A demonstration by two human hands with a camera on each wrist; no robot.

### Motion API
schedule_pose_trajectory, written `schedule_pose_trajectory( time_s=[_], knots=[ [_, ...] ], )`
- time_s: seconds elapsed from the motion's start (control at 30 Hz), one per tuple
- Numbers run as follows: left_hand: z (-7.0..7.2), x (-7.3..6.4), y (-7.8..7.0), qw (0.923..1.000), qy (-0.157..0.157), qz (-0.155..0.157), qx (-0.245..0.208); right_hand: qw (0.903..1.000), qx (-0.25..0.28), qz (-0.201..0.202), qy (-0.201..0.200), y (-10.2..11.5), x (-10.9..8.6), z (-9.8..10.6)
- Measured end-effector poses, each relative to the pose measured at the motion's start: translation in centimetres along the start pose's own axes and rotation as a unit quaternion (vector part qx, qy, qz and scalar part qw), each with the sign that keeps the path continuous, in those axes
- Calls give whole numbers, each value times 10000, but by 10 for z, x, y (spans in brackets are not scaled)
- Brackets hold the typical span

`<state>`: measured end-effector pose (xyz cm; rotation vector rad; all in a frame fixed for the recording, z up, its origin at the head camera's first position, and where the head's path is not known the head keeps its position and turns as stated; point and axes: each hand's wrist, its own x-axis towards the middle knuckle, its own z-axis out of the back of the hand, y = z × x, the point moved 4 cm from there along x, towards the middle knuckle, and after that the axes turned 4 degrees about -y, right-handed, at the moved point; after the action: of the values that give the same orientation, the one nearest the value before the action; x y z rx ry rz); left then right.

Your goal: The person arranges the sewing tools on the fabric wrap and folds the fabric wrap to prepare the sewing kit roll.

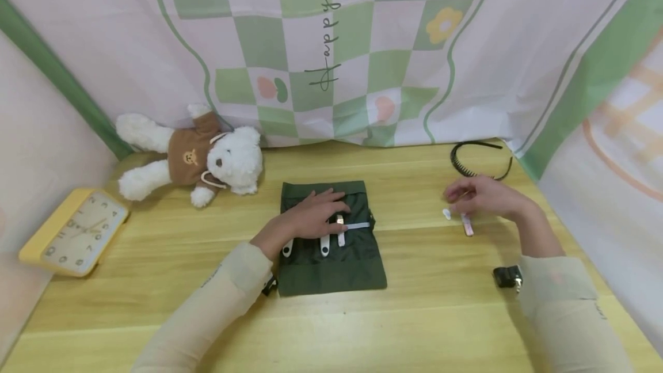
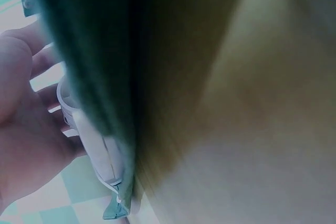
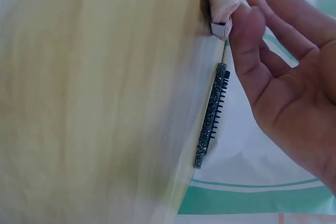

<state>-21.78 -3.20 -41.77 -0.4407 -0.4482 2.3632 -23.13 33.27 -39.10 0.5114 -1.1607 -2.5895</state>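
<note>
While my left grip (image 1: 317, 214) lies over the dark green pouch (image 1: 331, 278), fingers loosely spread and closed on nothing, my right grip (image 1: 484, 195) is out toward the pouch's 3 o'clock, fingers loosely bent, no object visibly held. White-handled tools (image 1: 324, 245) sit in the pouch, tops partly under my left fingers; a pale strap (image 1: 358, 225) runs toward 3 o'clock.

Head view: pink-and-white piece (image 1: 467, 224) on the bench (image 1: 331, 332) just below my right fingers, small white piece (image 1: 446, 214) beside it. Only right wrist shows the red print on the former, right by my fingertip; touching or not, cannot tell. Headband (image 1: 458, 163) at 2 o'clock from the pouch; its row of teeth reads clearer from that wrist.

Left wrist gives my palm from underneath and the pouch edge-on, hidden from above; fingertip contact, cannot tell. Head only: plush bear (image 1: 191, 157) at 10 o'clock, yellow clock (image 1: 75, 232) at 9.
</note>
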Motion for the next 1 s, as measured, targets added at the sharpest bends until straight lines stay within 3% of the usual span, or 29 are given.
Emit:
schedule_pose_trajectory(
  time_s=[0.27, 0.57, 1.0],
  knots=[
    [2, 0, -1, 10000, 43, 29, 33, 9974, -590, -36, 406, 3, 9, -7],
    [5, -1, -2, 10000, 15, 13, -8, 9955, -857, -48, 408, 11, 14, -12],
    [2, 0, -3, 10000, 1, 33, 15, 9987, -296, -191, 373, 13, 15, -10]
  ],
)
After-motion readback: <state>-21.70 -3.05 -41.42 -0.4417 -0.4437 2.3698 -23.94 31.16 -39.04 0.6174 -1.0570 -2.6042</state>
